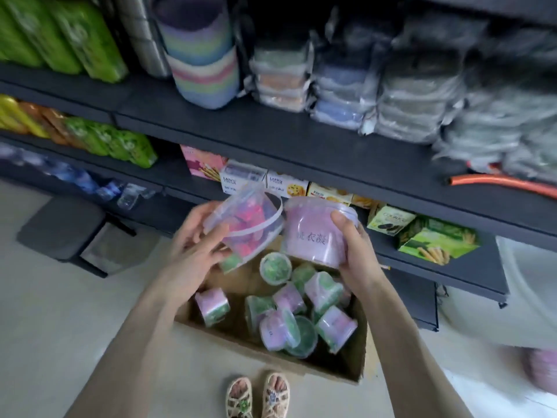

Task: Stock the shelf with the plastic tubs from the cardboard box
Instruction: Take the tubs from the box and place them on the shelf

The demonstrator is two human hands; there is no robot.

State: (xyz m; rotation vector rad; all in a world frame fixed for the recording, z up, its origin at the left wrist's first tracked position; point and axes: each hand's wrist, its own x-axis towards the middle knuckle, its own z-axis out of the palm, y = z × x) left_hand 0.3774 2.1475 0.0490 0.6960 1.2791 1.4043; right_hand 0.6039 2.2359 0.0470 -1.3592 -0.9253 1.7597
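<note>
My left hand (196,248) grips a clear plastic tub (247,224) with pink and green pieces inside, tilted with its rim to the upper right. In my right hand (352,251) is a pink tub (316,233) with dark printed characters, held upright beside the first. Both tubs hover above an open cardboard box (271,351) on the floor, which holds several more pink and green tubs (289,315). The dark shelf (301,137) runs across the view just behind the tubs.
Biscuit boxes (434,239) line the lower shelf behind my hands. Wrapped containers (416,95) and stacked pastel cups (202,64) fill the upper shelf, green packets (84,37) at left. A dark stool (63,227) stands on the floor at left. My sandalled feet (259,396) are below the box.
</note>
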